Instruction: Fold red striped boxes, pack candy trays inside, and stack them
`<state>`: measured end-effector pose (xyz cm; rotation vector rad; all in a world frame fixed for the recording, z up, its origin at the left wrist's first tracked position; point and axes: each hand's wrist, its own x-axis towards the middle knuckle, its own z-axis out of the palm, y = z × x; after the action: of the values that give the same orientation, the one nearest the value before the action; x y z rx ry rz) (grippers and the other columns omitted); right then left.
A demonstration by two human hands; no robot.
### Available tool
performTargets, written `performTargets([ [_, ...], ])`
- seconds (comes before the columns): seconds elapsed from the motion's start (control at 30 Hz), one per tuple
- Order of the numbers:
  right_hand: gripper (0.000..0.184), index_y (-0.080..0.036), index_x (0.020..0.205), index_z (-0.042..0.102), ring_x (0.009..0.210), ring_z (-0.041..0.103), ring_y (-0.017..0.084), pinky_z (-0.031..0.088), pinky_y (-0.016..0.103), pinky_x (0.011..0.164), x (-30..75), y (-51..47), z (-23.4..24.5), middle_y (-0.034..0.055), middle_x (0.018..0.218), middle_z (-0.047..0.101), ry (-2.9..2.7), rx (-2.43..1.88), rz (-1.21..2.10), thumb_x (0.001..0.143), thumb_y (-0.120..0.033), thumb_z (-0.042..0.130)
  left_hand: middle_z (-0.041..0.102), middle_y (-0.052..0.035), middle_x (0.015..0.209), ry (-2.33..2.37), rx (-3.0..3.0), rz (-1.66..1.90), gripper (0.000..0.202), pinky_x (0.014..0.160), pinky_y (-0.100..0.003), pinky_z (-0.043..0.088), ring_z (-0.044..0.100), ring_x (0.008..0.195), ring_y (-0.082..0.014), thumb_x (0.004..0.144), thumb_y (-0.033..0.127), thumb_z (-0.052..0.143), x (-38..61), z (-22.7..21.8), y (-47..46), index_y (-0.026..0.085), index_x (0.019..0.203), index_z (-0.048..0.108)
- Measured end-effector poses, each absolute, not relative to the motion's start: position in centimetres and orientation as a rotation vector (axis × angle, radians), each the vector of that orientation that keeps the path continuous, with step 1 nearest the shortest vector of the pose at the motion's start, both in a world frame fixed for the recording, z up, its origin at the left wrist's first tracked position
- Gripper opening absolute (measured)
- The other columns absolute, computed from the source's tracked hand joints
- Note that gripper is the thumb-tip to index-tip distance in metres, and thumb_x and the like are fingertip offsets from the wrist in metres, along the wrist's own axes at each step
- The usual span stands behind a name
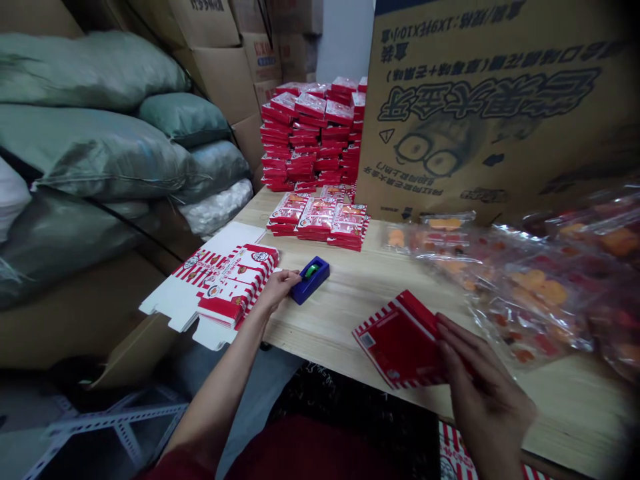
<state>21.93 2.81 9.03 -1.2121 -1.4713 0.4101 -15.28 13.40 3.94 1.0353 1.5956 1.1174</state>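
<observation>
A small blue tape dispenser (pixel 314 283) with a green roll stands on the table. My left hand (pixel 279 289) reaches to its near-left end, fingers pinched together at the tape's free end; the strip itself is too small to make out. In my right hand (pixel 483 380) is a flat red box (pixel 407 343) with red-and-white striped edges and a barcode. The thumb and fingers grip its right side, and it is tilted above the table's front edge. Left of my left hand lies a pile of unfolded printed cartons (pixel 227 283).
Red packs (pixel 317 220) lie in short stacks behind the dispenser, before a tall wall of red boxes (pixel 313 137). A big cardboard carton (pixel 480 113) stands at the back right. Clear bags of orange and red pieces (pixel 535 293) cover the right side. Sacks (pixel 110 147) are piled left.
</observation>
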Motion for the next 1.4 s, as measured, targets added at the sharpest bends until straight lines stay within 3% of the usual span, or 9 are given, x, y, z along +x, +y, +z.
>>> performTargets([
  [0.23, 0.029, -0.029, 0.122, 0.074, 0.114, 0.07, 0.026, 0.056, 0.043, 0.098, 20.4, 4.5, 7.4, 0.0073, 0.135, 0.07, -1.646, -1.141, 0.381, 0.098, -0.021, 0.06, 0.069, -0.0198, 0.131, 1.597, 0.979, 1.287, 0.044, 0.089, -0.04, 0.054, 0.068, 0.111, -0.0298, 0.069, 0.058, 0.076, -15.3, 1.5, 10.5, 0.015, 0.068, 0.063],
  [0.43, 0.021, -0.027, 0.112, 0.071, 0.115, 0.07, 0.027, 0.06, 0.04, 0.087, 19.6, 3.9, 7.9, 0.0103, 0.132, 0.07, -1.615, -1.147, 0.446, 0.097, -0.018, 0.06, 0.074, -0.0137, 0.112, 1.801, 1.044, 1.399, 0.032, 0.1, -0.044, 0.048, 0.062, 0.115, -0.0313, 0.075, 0.047, 0.075, -14.2, 0.6, 8.1, 0.019, 0.067, 0.063],
  [0.6, 0.024, -0.027, 0.111, 0.068, 0.119, 0.067, 0.025, 0.057, 0.041, 0.096, 19.0, 3.7, 8.6, 0.01, 0.132, 0.068, -1.641, -1.102, 0.456, 0.099, -0.011, 0.056, 0.071, -0.0034, 0.081, 1.603, 1.131, 1.403, 0.025, 0.076, -0.031, 0.053, 0.065, 0.075, -0.0193, 0.088, 0.043, 0.069, -7.1, 6.4, 5.7, 0.019, 0.093, 0.073],
  [0.77, 0.019, -0.024, 0.107, 0.067, 0.119, 0.064, 0.025, 0.056, 0.044, 0.095, 18.6, 3.3, 8.4, 0.011, 0.128, 0.065, -1.634, -1.095, 0.397, 0.099, -0.011, 0.056, 0.072, -0.0023, 0.073, 1.126, 1.002, 1.317, 0.026, 0.068, -0.026, 0.055, 0.065, 0.064, -0.014, 0.09, 0.037, 0.072, 2.2, 12.2, 3.5, 0.015, 0.102, 0.075],
  [0.87, 0.018, -0.024, 0.108, 0.067, 0.11, 0.063, 0.024, 0.056, 0.042, 0.089, 18.3, 3.1, 8.2, 0.0094, 0.117, 0.063, -1.598, -1.111, 0.355, 0.099, -0.011, 0.059, 0.072, 0.0007, 0.074, 0.984, 0.864, 1.333, 0.062, 0.067, -0.025, 0.057, 0.066, 0.064, -0.0128, 0.087, 0.032, 0.077, 4.7, 12.4, 3.8, 0.018, 0.143, 0.054],
  [0.93, 0.022, -0.026, 0.114, 0.066, 0.107, 0.062, 0.023, 0.056, 0.042, 0.088, 18.2, 3.1, 8.2, 0.0082, 0.113, 0.064, -1.581, -1.109, 0.347, 0.098, -0.011, 0.06, 0.072, 0.002, 0.071, 0.987, 0.792, 1.327, 0.086, 0.064, -0.024, 0.057, 0.067, 0.061, -0.0127, 0.083, 0.031, 0.081, 5.1, 11.8, 4.5, 0.018, 0.155, 0.035],
  [1.1, 0.045, -0.031, 0.139, 0.059, 0.107, 0.06, 0.023, 0.056, 0.041, 0.088, 18.8, 3.3, 8.1, 0.0083, 0.115, 0.062, -1.671, -1.099, 0.378, 0.099, -0.01, 0.057, 0.074, -0.0001, 0.07, 1.011, 0.773, 1.258, 0.092, 0.064, -0.028, 0.059, 0.07, 0.059, -0.0156, 0.079, 0.037, 0.084, 4.6, 10.8, 5.5, 0.016, 0.153, 0.034],
  [1.3, 0.042, -0.036, 0.132, 0.068, 0.106, 0.062, 0.022, 0.06, 0.038, 0.085, 19.6, 3.7, 8.6, 0.0075, 0.114, 0.059, -1.631, -1.102, 0.516, 0.1, -0.012, 0.057, 0.057, 0.0091, 0.046, 1.1, 0.999, 1.104, 0.072, 0.048, -0.019, 0.045, 0.052, 0.039, -0.0093, 0.081, 0.042, 0.081, 3.0, 8.5, 7.1, 0.013, 0.141, 0.055],
  [1.4, 0.036, -0.033, 0.129, 0.07, 0.107, 0.063, 0.022, 0.061, 0.038, 0.087, 19.9, 3.8, 9.0, 0.0078, 0.116, 0.061, -1.619, -1.127, 0.635, 0.1, -0.015, 0.058, 0.059, 0.0072, 0.049, 1.105, 1.147, 1.099, 0.056, 0.053, -0.02, 0.047, 0.053, 0.044, -0.0095, 0.084, 0.039, 0.078, 1.7, 7.0, 8.2, 0.013, 0.132, 0.065],
])
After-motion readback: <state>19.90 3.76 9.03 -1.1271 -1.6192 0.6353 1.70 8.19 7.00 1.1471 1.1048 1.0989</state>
